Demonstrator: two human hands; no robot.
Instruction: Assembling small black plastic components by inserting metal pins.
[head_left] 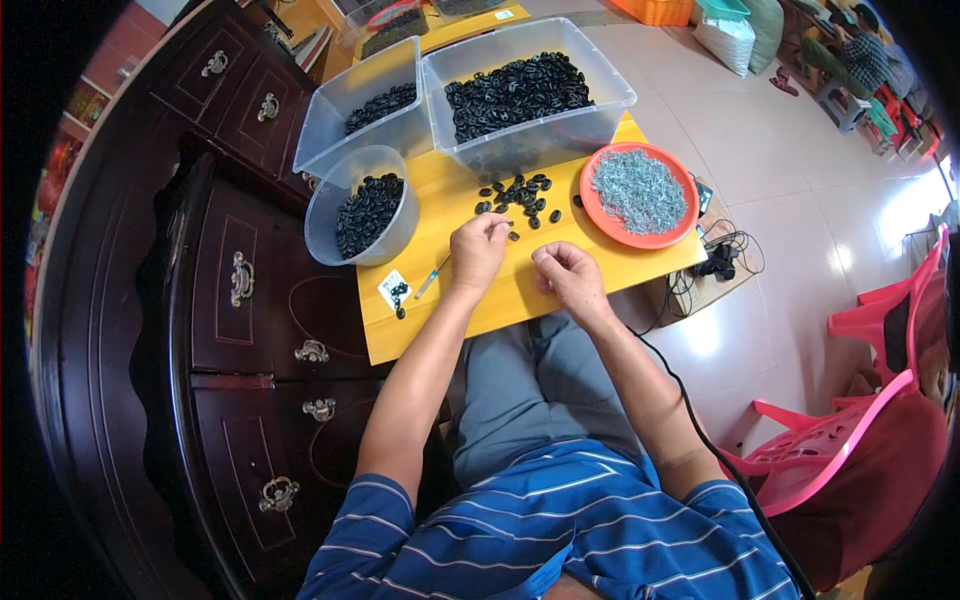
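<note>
My left hand (479, 248) rests on the yellow board (480, 300), fingers pinched on a small black plastic ring at the near edge of a loose pile of black rings (520, 196). My right hand (566, 277) lies beside it with fingers curled; whether it holds anything is hidden. An orange plate (600, 218) filled with small grey metal pieces (640, 190) sits to the right of the pile. A thin blue-tipped tool (432, 278) lies left of my left hand.
Two clear bins (600, 100) (330, 110) and a round clear tub (330, 215) hold more black rings at the board's far side. A dark wooden cabinet (230, 300) stands left. Pink plastic chairs (860, 400) stand right; a black cable (690, 390) runs along my right forearm to the floor.
</note>
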